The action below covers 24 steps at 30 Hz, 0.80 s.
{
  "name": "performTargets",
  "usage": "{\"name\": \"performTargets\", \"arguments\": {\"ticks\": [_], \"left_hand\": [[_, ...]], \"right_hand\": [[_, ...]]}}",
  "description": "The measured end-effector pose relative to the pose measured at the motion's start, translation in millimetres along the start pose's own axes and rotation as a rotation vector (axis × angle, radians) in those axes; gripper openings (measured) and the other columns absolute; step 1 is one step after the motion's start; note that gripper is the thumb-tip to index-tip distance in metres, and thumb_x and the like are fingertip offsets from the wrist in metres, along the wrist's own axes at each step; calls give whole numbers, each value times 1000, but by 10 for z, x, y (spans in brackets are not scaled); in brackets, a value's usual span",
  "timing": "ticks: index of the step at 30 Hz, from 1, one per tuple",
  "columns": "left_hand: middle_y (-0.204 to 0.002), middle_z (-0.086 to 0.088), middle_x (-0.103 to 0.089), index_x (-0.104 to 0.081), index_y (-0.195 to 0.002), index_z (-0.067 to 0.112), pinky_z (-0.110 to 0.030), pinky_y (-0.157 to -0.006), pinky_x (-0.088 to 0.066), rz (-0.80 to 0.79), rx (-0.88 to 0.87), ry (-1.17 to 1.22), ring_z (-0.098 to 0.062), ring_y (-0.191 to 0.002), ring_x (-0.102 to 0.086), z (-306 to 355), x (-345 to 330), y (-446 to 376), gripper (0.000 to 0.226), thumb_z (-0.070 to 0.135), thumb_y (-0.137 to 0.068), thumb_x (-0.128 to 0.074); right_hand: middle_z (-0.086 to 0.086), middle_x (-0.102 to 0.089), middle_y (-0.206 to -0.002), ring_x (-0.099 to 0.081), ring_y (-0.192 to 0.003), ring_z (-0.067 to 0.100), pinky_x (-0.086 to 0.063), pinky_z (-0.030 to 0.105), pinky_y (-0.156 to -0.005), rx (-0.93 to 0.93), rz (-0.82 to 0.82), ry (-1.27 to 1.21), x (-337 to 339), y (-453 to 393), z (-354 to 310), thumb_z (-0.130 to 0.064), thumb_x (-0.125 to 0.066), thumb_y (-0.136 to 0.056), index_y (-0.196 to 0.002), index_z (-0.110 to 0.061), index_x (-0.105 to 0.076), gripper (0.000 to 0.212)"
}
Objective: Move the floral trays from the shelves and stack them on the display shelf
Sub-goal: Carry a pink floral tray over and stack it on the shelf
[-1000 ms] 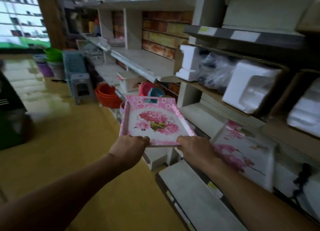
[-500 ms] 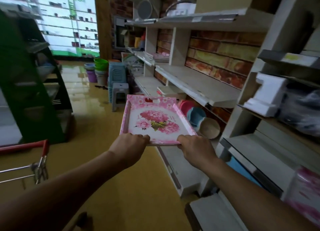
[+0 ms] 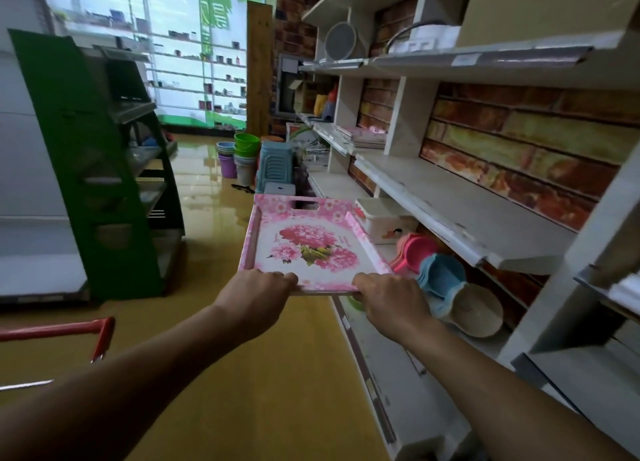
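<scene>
I carry a pink floral tray (image 3: 311, 242) level in front of me over the aisle floor. My left hand (image 3: 256, 292) grips its near edge on the left, and my right hand (image 3: 391, 298) grips the near edge on the right. Farther down the aisle a stack of similar pink trays (image 3: 363, 137) lies on a white shelf. A long bare white shelf (image 3: 460, 215) runs along the brick-pattern wall to my right.
A green stepped rack (image 3: 93, 170) stands on the left. A red cart handle (image 3: 69, 331) is at lower left. Buckets (image 3: 242, 156) and stacked stools (image 3: 277, 170) sit on the floor ahead. Coloured bowls (image 3: 446, 287) fill the lower right shelf.
The view has swung left along the aisle, away from the shelf holding another floral tray. Both hands keep the same hold on the tray.
</scene>
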State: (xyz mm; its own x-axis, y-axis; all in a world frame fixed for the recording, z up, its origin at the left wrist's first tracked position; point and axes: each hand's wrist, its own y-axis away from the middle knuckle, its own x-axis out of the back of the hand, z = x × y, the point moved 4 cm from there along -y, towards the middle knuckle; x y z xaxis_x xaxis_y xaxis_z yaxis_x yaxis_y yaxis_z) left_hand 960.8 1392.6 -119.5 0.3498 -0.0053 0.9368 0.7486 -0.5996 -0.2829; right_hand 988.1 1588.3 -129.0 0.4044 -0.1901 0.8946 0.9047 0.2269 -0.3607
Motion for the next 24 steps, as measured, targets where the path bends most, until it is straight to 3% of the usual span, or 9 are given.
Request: {"name": "performTargets", "arguments": {"ticks": [8, 13, 17, 24], "left_hand": [[-109, -1, -66, -46, -122, 20, -30, -59, -39, -11, 134, -50, -22, -90, -66, -271, -114, -787, 24, 18, -101, -32], [-112, -1, -66, -45, -124, 19, -32, -68, -51, -23, 181, -38, -19, -93, -66, -562, -236, -1135, 24, 23, -103, -35], [-112, 0, -65, -46, -123, 19, -30, -67, -49, -22, 198, -46, -18, -93, -66, -906, -390, -1443, 24, 25, -103, -35], [-107, 2, -67, -48, -121, 21, -28, -62, -47, 21, 182, -34, -16, -88, -67, -1785, -834, -2168, 23, 26, -103, -36]], "right_hand": [[2, -66, -74, -62, -61, 24, -29, 28, -49, 107, 91, -35, -320, -976, 440, -20, -59, -89, -87, -21, -59, 2], [1, -65, -68, -60, -55, 24, -26, 26, -47, 159, 141, -88, -510, -1512, 490, -17, -65, -85, -82, -20, -60, 6], [0, -64, -67, -58, -53, 21, -28, 25, -44, 175, 154, -91, -736, -2006, 468, -16, -65, -85, -83, -20, -61, 6], [-1, -56, -51, -51, -39, 16, 2, 19, -44, 126, 136, -41, -1059, -3071, 391, -16, -83, -65, -68, -23, -58, 26]]}}
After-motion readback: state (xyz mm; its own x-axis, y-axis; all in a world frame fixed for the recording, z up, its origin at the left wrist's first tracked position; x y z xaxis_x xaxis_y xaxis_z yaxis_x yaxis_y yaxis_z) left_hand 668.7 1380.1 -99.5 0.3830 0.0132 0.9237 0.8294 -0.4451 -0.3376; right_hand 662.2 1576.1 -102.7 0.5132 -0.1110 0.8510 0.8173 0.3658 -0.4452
